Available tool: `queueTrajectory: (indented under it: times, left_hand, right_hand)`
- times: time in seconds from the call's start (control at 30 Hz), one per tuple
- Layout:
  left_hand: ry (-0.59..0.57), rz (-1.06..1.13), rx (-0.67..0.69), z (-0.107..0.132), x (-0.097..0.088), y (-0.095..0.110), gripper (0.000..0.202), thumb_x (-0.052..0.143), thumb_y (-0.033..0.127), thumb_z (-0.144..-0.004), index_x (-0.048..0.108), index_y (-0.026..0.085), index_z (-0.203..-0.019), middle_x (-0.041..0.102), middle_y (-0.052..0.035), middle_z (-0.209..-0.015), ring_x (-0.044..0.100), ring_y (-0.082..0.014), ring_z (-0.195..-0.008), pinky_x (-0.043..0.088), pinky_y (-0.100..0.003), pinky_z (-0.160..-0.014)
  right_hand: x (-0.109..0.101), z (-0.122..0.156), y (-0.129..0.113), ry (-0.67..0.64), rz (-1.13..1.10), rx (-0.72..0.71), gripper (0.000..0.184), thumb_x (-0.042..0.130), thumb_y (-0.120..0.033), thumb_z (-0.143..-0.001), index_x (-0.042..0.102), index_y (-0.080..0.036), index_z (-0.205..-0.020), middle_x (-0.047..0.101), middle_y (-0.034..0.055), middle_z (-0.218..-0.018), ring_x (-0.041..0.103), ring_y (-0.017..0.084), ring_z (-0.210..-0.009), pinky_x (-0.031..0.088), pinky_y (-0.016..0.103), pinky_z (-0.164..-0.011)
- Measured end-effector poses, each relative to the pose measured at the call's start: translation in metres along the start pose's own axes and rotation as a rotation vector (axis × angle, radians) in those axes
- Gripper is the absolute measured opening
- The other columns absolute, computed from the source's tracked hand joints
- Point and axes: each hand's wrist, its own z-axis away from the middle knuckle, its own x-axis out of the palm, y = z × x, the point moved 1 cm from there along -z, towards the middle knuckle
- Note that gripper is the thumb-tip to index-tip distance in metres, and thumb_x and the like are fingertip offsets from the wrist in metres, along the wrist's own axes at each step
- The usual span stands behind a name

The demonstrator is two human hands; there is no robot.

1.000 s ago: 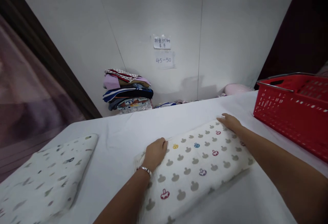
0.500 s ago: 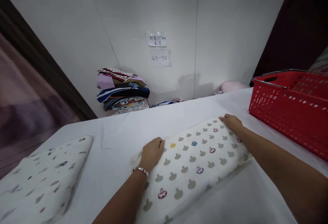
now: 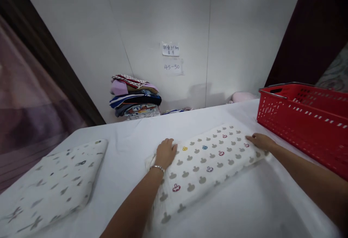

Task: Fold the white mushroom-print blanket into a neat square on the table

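A folded white cloth (image 3: 201, 161) with grey mushroom prints and a few red, yellow, blue and purple ones lies flat on the white-covered table. My left hand (image 3: 165, 154), wearing a silver bracelet at the wrist, rests on the left end of this cloth, its thumb a little apart from the fingers. At the right end, my right hand (image 3: 262, 142) lies against the edge with fingers stretched towards the prints. Another folded white cloth (image 3: 62, 180) with small dark and leaf-like prints lies to the left, apart from both hands.
A red perforated basket (image 3: 304, 122) with a metal handle stands on the right of the table (image 3: 122, 172). Beyond the far edge are a stack of folded fabrics (image 3: 136, 98) and a pink item (image 3: 243, 97). Two paper signs (image 3: 172, 58) hang on the wall. A curtain hangs at left.
My right hand has moved from the cloth's far right corner down along its right edge. My left hand has loosened on the left end. The view has shifted slightly.
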Motion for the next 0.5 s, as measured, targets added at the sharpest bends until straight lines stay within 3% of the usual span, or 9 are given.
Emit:
queueTrajectory:
  times: [0.13, 0.27, 0.37, 0.5]
  left_hand:
    - [0.037, 0.117, 0.154, 0.035, -0.029, 0.028, 0.024, 0.045, 0.032, -0.089, 0.056, 0.019, -0.105, 0.057, -0.0070, -0.106, 0.051, -0.0215, -0.098, 0.038, -0.034, -0.085]
    - [-0.149, 0.199, 0.417, 0.106, -0.044, 0.062, 0.033, 0.057, 0.041, -0.080, 0.054, 0.024, -0.108, 0.057, -0.0048, -0.106, 0.050, -0.0224, -0.095, 0.041, -0.036, -0.082]
    - [-0.187, 0.088, 0.424, 0.140, -0.036, 0.067, 0.041, 0.058, 0.023, -0.077, 0.049, 0.023, -0.117, 0.054, -0.0059, -0.116, 0.048, -0.0247, -0.102, 0.038, -0.041, -0.089]
    - [-0.171, -0.056, 0.358, 0.148, -0.032, 0.053, 0.053, 0.037, -0.004, -0.072, 0.050, 0.021, -0.117, 0.056, -0.0065, -0.116, 0.049, -0.0229, -0.103, 0.040, -0.039, -0.087]
  right_hand:
    - [0.006, 0.024, 0.022, 0.037, 0.030, 0.056, 0.060, 0.037, -0.063, -0.080, 0.062, -0.013, -0.104, 0.060, 0.0188, -0.113, 0.059, 0.034, -0.099, 0.047, 0.043, -0.075]
    - [0.014, 0.034, 0.030, 0.079, 0.030, 0.031, 0.062, 0.036, -0.061, -0.082, 0.058, -0.012, -0.114, 0.057, 0.0180, -0.121, 0.054, 0.033, -0.108, 0.045, 0.042, -0.084]
    - [0.017, 0.034, 0.026, 0.096, 0.021, -0.011, 0.060, 0.035, -0.058, -0.083, 0.055, -0.013, -0.117, 0.059, 0.0167, -0.117, 0.057, 0.031, -0.105, 0.045, 0.040, -0.084]
    - [0.017, 0.039, 0.028, 0.107, 0.029, -0.070, 0.054, 0.039, -0.055, -0.083, 0.057, -0.015, -0.114, 0.060, 0.0170, -0.116, 0.057, 0.031, -0.105, 0.045, 0.039, -0.083]
